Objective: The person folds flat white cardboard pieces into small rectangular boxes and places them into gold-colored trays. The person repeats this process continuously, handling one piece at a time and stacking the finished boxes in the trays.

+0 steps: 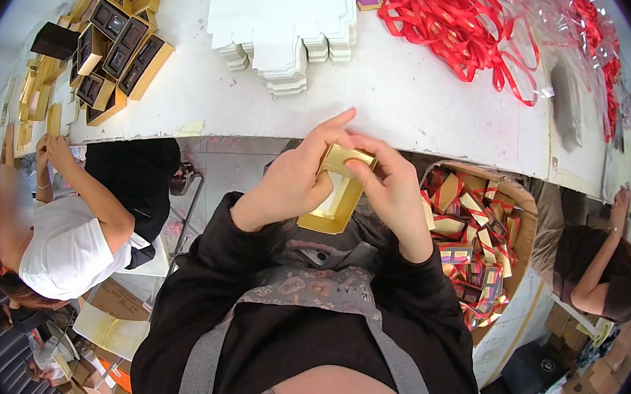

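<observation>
Between my two hands, just off the table's near edge, is a small gold cardboard box (329, 218) with a pale inside. My left hand (295, 175) grips its left side, the thumb bent against the wall and the index finger stretched out past the far end. At the box's far right corner, my right hand (393, 178) is closed on the wall, its thumb pressing the gold end panel. The fingers behind the box are partly hidden.
A stack of white flat card blanks (284, 17) lies on the table (385, 120). Gold boxes with dark trays (123, 54) pile up at left, red ribbons (456, 27) at far right. A carton (526, 219) of ribboned boxes stands right. Co-workers sit left (75, 249) and right (608, 266).
</observation>
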`<state>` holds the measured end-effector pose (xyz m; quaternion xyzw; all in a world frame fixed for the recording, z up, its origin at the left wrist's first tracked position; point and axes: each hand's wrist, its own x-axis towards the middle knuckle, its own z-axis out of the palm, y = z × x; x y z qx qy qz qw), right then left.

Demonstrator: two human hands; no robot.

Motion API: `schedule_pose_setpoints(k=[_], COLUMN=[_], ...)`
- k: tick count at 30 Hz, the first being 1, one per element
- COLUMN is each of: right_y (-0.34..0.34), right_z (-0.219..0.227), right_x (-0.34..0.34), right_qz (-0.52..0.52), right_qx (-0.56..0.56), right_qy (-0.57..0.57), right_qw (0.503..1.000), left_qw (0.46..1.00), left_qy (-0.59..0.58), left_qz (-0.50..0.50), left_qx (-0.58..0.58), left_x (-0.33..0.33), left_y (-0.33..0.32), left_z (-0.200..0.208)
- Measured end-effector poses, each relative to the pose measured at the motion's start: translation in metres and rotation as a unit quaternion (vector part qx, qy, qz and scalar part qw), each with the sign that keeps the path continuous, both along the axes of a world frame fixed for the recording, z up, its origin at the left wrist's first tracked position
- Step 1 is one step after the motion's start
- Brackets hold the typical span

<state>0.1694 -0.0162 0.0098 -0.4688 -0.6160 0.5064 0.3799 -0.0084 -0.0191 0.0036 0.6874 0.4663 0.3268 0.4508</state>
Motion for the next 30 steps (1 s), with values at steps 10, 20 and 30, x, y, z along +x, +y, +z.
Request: schedule_pose_setpoints(k=[10,20,30], right_y=[0.018,0.026,0.025], right_z=[-0.008,-0.017,0.006], right_x=[-0.008,-0.014,-0.017], right_qz=[0.042,-0.002,-0.117], right_qx=[0.337,0.383,0.096], right_qy=[-0.311,-0.305,-0.049], right_qw=[0.888,0.872,0.987], left_qw=[0.983,0.964,0.969], left_qy=[0.155,0.223,0.088], left_qz=[0.076,0.095,0.184], left_qx=[0.060,0.111,0.142], left_x=[0.006,0.014,0.008], left_y=[0.009,0.021,0.033], left_z=[0.016,0.013,0.010])
